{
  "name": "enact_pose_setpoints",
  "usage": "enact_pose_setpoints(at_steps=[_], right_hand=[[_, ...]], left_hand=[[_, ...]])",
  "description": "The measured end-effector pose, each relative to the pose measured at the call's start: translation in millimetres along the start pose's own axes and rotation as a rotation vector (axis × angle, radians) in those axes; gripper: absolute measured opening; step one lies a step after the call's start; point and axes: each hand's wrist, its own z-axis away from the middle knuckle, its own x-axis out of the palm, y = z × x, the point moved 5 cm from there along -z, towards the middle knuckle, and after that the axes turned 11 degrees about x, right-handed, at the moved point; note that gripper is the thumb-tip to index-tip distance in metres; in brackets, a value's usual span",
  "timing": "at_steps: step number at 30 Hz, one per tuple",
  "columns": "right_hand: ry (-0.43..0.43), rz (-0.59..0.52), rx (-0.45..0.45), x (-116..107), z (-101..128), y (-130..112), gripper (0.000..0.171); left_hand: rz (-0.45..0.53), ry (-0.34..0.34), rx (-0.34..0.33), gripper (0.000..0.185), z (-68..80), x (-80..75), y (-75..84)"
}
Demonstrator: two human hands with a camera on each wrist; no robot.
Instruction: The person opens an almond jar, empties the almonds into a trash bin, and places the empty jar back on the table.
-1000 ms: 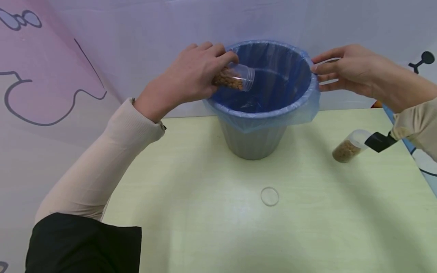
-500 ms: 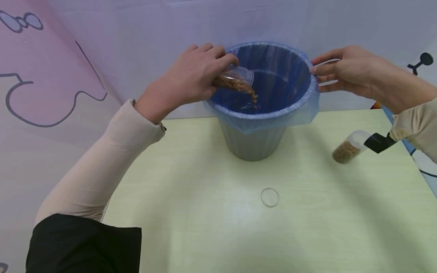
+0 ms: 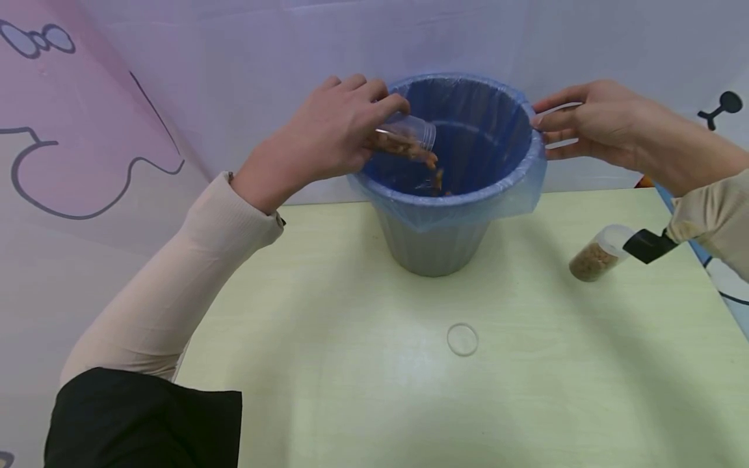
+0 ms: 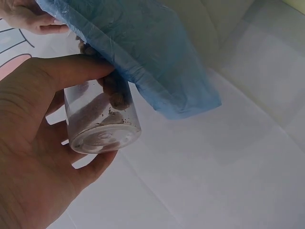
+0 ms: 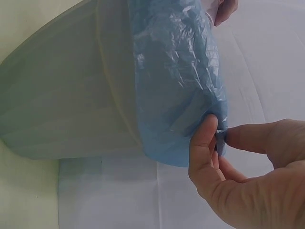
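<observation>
Head view: left hand (image 3: 328, 133) tips jar (image 3: 409, 133) over bin rim (image 3: 445, 198).

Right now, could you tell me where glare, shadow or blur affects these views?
Head view: soft glare on the table, falling pellets motion-blurred. Left wrist view: jar sharp, bright washed-out background. Right wrist view: blue bag crisp, bin shadowed.

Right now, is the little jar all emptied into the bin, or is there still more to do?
Not done yet. The round lid is already off and lies on the table. The left hand holds the clear jar tipped over the blue-lined bin, and brown pellets are falling in. Some remain inside. The right hand pinches the bag's rim. A second jar lies full on the table.
</observation>
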Motion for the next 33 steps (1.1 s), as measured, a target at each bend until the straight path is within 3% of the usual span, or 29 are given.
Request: enact_pose_setpoints(at_steps=[14,33], right_hand=[[0.007,0.014,-0.004,0.3,0.1,-0.5,0.051],[0.002,0.008,-0.003,2.0,2.2,-0.4,0.042]], left_hand=[[0.005,0.011,-0.008,0.046,-0.9,-2.1,-0.4],[-0.03,0.01,0.013,0.052,-0.7,-1.3,3.9]])
